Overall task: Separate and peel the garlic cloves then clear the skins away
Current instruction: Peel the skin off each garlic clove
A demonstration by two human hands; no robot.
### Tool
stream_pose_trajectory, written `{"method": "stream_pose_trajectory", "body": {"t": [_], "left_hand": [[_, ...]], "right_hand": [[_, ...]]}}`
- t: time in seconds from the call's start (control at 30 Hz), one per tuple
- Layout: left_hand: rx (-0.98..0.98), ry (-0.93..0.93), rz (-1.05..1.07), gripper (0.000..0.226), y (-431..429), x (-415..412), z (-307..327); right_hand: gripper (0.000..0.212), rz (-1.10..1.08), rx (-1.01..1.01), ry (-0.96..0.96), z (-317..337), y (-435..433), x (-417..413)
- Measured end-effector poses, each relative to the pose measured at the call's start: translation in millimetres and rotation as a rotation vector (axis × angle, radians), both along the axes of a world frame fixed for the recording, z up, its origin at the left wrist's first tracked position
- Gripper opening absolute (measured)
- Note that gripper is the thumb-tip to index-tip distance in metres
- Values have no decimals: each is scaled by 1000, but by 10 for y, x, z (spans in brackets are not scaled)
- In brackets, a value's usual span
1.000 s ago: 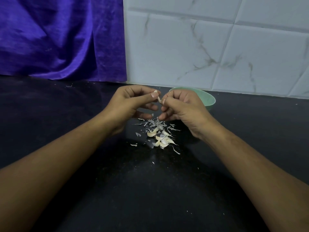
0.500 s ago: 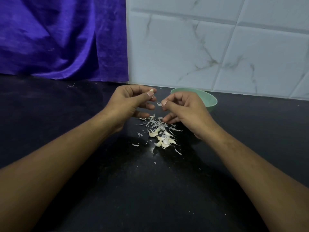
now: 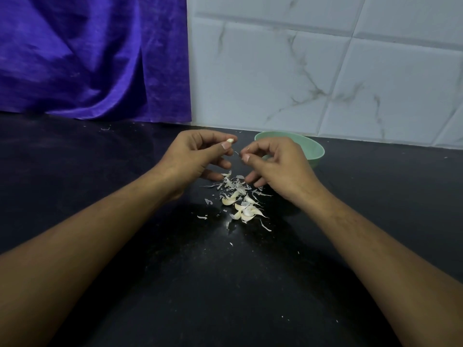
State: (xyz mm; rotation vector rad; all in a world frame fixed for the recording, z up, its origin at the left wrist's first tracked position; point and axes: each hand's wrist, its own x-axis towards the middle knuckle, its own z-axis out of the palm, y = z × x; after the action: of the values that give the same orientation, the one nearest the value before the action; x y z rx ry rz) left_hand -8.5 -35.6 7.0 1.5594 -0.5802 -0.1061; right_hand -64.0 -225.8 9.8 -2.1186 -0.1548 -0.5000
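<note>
I see left hand (image 3: pixel 195 156) pinching pale clove (image 3: pixel 230 140), right hand (image 3: pixel 275 166) pinching wispy skin sliver (image 3: pixel 236 153). Below: curved cloves (image 3: pixel 246 216), papery skins (image 3: pixel 235 185) on speckled black counter (image 3: pixel 225 284).

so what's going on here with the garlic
A person is peeling garlic over a black stone countertop. The left hand pinches a small pale garlic clove, and the right hand pinches a thin sliver of papery skin beside it. Below them lie a heap of pale cloves and loose white skins. A pale green round bowl sits behind the right hand.
</note>
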Motion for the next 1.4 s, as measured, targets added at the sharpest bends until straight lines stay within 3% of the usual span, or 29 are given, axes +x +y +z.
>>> {"method": "stream_pose_trajectory", "body": {"t": [0.17,0.27,0.5,0.97,1.4], "left_hand": [[11,-15,-6,23,2,-7,1],[6,-21,-12,24,-6,-23,6],[17,-34,-18,22,-7,-35,14],[32,-111,-50,11,7,-11,20],[80,-254,31,12,11,3,6]], "right_hand": [[25,-38,-35,-11,35,14,-43],[15,-12,-26,-6,34,8,-38],[15,26,6,-7,21,8,-22],[6,161,345,22,39,59,-54],[6,138,319,25,19,24,2]]}}
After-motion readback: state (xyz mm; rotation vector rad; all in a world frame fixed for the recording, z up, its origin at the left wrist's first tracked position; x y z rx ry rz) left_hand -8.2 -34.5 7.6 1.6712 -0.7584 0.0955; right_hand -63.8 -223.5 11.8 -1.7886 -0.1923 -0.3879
